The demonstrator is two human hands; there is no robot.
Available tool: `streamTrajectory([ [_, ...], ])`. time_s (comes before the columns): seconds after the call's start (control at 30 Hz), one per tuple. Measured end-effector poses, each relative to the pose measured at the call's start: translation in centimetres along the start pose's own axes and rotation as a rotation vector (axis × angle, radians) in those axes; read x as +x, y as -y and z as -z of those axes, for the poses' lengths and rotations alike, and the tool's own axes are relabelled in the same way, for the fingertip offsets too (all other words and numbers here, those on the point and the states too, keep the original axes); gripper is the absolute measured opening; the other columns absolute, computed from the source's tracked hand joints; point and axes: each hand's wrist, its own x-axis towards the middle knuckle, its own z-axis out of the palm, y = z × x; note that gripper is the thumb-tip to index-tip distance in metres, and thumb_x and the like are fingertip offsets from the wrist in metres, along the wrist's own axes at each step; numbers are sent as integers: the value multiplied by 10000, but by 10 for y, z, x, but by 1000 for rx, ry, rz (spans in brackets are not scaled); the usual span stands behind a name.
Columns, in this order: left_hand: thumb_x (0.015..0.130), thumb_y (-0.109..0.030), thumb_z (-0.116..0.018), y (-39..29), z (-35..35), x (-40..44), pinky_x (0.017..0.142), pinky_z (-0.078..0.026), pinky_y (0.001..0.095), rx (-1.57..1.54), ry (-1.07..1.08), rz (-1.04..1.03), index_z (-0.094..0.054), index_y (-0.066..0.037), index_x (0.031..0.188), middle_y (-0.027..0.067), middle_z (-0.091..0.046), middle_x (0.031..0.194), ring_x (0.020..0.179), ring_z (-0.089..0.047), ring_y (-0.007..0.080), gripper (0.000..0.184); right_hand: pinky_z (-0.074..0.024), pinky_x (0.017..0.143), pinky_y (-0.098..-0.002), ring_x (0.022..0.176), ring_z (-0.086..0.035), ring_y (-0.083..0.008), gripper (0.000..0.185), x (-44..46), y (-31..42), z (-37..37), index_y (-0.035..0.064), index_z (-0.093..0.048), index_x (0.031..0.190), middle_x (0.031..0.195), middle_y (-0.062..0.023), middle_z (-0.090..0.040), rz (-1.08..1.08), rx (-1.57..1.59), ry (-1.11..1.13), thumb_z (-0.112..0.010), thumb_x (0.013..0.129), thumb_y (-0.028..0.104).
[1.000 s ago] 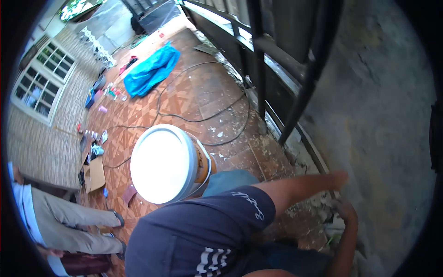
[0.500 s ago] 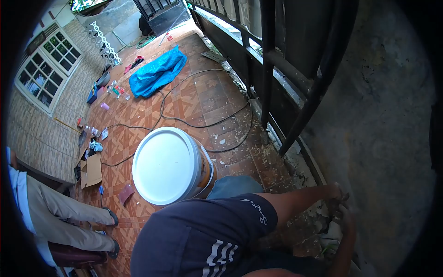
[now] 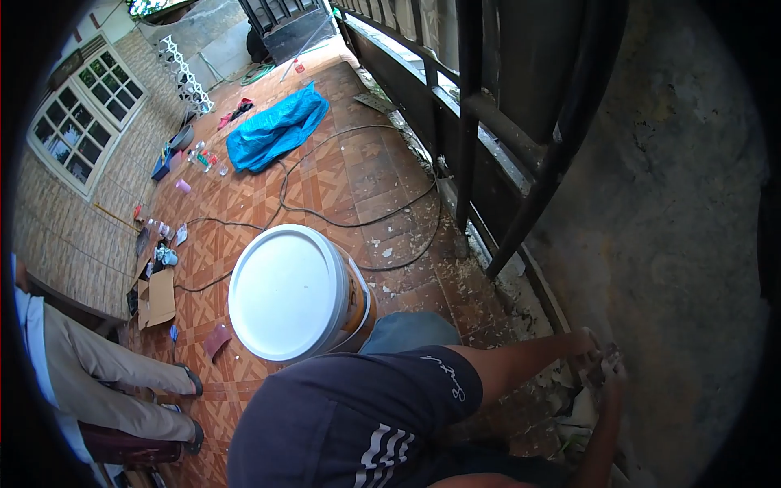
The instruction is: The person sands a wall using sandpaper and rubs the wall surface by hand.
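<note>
My left hand (image 3: 587,343) reaches from the dark short-sleeved shirt (image 3: 325,415) to the foot of the grey concrete wall (image 3: 675,268). My right hand (image 3: 613,374) comes up from below and meets it there. Both hands look closed, with the fingers bent towards each other. A small pale grey patch shows between them, too small and blurred to name. Just beneath the hands are broken pale chunks (image 3: 582,407) along the wall's base. A large white-lidded bucket (image 3: 286,293) stands on the tiles beside my denim-covered knee (image 3: 411,332).
Black metal gate bars (image 3: 465,122) rise ahead. A cable (image 3: 342,221) loops over the tiled floor, past a blue tarp (image 3: 277,130). At left stand another person's legs (image 3: 122,366), near an open cardboard box (image 3: 156,299). Debris litters the floor by the gate.
My two hands have shifted slightly against each other at the wall, the right one a little higher. The view has moved slightly; the bucket and other objects stay put.
</note>
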Motion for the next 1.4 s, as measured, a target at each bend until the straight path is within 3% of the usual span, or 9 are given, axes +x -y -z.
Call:
streamTrajectory([
  [0.23, 954, -300, -508, 16, 12, 61, 979, -429, 458, 378, -1088, -438, -490, -22, 1313, 232, -567, 1231, 1130, -548, 410, 454, -483, 708, -300, 819, -590, -130, 250, 26, -21, 26, -30, -633, 1093, 950, -55, -628, 133, -203, -22, -611, 895, 120],
  [0.37, 978, -322, -458, -45, 19, 36, 1059, -363, 456, 224, -1287, -497, -348, -46, 1450, 237, -434, 1405, 1270, -438, 423, 558, -487, 635, -290, 762, -599, -131, 225, -7, 24, -3, -23, -635, 1060, 896, -56, -625, -48, -224, 25, -618, 897, 131],
  [0.63, 1006, -291, -461, -118, -29, 11, 1103, -322, 478, 389, -1029, -827, -122, -34, 1532, 270, -188, 1548, 1366, -310, 458, 677, -507, 652, -306, 757, -618, -145, 220, 2, 2, -3, -23, -630, 1045, 847, -53, -618, 44, -121, 104, -609, 883, 125],
  [0.87, 996, -290, -476, -108, -72, 1, 1115, -314, 484, 511, -876, -806, -46, 30, 1518, 300, -33, 1568, 1396, -238, 487, 748, -524, 732, -335, 889, -624, -186, 332, 4, 4, 2, -10, -564, 1201, 1074, -115, -612, 17, -287, 190, -532, 911, 149],
  [0.93, 987, -281, -490, -98, -82, 3, 1111, -320, 482, 502, -783, -841, -45, 35, 1517, 299, -23, 1570, 1391, -243, 495, 760, -517, 755, -353, 940, -606, -193, 388, 1, 0, 4, 33, -496, 1304, 1128, -121, -596, 37, -306, 146, -487, 968, 226],
  [1.07, 945, -243, -548, -71, -108, -1, 1143, -271, 486, 590, -661, -911, -58, 42, 1516, 287, -27, 1578, 1417, -199, 483, 805, -540, 780, -338, 942, -630, -199, 393, -20, 24, -12, -23, -534, 1270, 1162, -125, -586, 135, -107, 159, -542, 931, 177],
  [1.17, 896, -201, -589, -55, -125, -7, 1178, -173, 520, 876, -522, -1130, -86, 32, 1520, 276, -33, 1583, 1458, -120, 445, 835, -536, 773, -336, 936, -627, -192, 379, -28, 28, -14, -19, -539, 1258, 1148, -120, -594, 140, -123, 148, -546, 932, 175],
  [1.27, 853, -167, -611, -81, -131, -37, 1180, -76, 575, 953, -142, -1342, -112, 25, 1521, 270, -34, 1586, 1482, -36, 410, 856, -532, 767, -335, 931, -624, -184, 366, -31, 29, -9, -14, -545, 1246, 1134, -114, -601, 139, -145, 134, -549, 932, 174],
  [1.4, 821, -144, -629, -130, -134, -46, 1167, -49, 616, 872, -273, -1549, -162, 14, 1515, 264, -46, 1586, 1484, -19, 410, 851, -527, 759, -333, 923, -620, -174, 347, -30, 27, -2, -7, -553, 1231, 1116, -106, -610, 142, -158, 134, -554, 933, 172],
])
